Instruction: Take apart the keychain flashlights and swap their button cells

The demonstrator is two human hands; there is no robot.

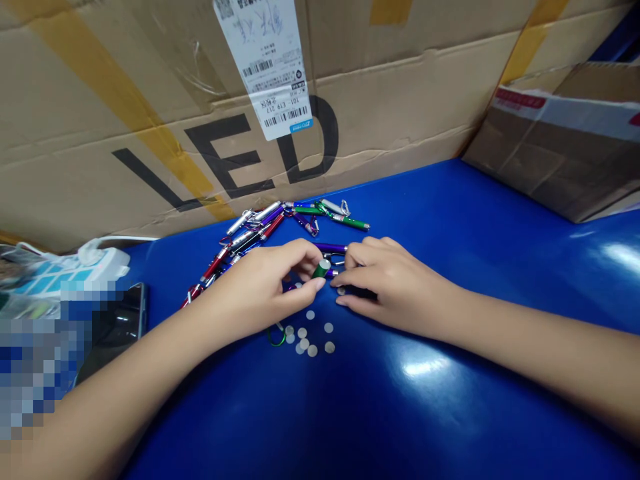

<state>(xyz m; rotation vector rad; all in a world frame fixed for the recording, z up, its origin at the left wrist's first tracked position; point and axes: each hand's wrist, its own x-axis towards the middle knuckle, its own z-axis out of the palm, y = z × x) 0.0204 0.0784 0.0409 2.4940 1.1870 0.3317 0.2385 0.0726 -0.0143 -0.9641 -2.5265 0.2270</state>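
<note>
My left hand (285, 273) is closed around a short green metal tube (321, 269), whose round silvery end faces up. To its right, my right hand (377, 280) has curled fingers. A small round silver disc (341, 291) shows between its thumb and index fingertip. Several similar flat discs, like button cells (303, 333), lie scattered on the blue table below the hands. A green carabiner clip (277, 335) lies under my left wrist; whether it joins the tube is hidden. Behind the hands are more metallic penlights, among them a green penlight (351, 222), with clips.
A large cardboard box (400, 100) marked LED stands behind the blue table (425, 427). Another carton (555, 153) sits at the back right. At the left are a white and blue power strip (107, 261) and a dark phone (125, 320).
</note>
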